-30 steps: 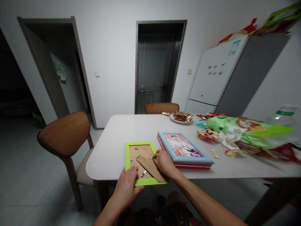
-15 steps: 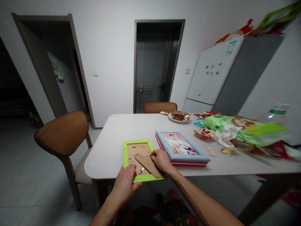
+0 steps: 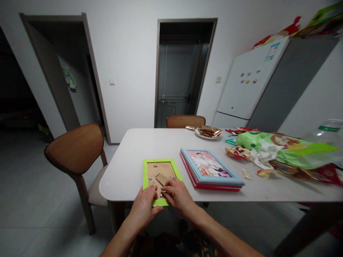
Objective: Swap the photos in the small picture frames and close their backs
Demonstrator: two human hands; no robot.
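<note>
A lime-green picture frame (image 3: pixel 145 175) lies face down at the table's near edge, its brown backing board (image 3: pixel 164 167) upward. Small metal clips (image 3: pixel 152 180) sit around the board's sides, and a brown stand leg (image 3: pixel 160 177) slants across it. My left hand (image 3: pixel 144 201) grips the lower left corner, thumb below the edge and fingers bent over the border. Across the lower right part lies my right hand (image 3: pixel 180 194), its curled fingers at the bottom clip (image 3: pixel 161 195) and covering most of the stand leg. Whether it pinches that clip is hidden.
Right of my hands a blue picture frame (image 3: pixel 184 157) rests on red ones (image 3: pixel 214 187). Farther along are a plate of gold packets (image 3: pixel 207 132), an opened pomegranate (image 3: pixel 238 152), crumpled tissue (image 3: pixel 261 157) and a green package (image 3: pixel 292 148). A wooden chair (image 3: pixel 76 150) stands left.
My right hand has moved left and down from the right-side clip to the bottom clip, covering more of the stand leg. My left hand keeps its hold. The view has shifted slightly.
</note>
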